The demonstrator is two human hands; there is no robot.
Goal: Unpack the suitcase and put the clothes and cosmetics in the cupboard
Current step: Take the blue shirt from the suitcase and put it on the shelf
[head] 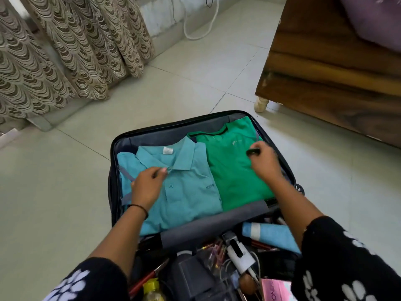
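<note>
Fingers (161,171) of the left hand (148,186) pinch what looks like a grey strap (127,176) end on the teal shirt (191,198). The right hand (263,164) pinches a black clip (252,151) over the green shirt (234,179). Both shirts lie folded side by side in the suitcase (156,137), collars pointing away, long axes near-to-far. Best to lay the straps aside, then lift each shirt flat from beneath.

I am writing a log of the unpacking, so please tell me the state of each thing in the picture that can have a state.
suitcase: open, lying flat on the floor.
blue shirt: folded, inside the suitcase.
green shirt: folded, beside the blue shirt.
left hand: pinches the grey strap.
right hand: grips the black clip.
blue tube: lying in the near half.
</note>
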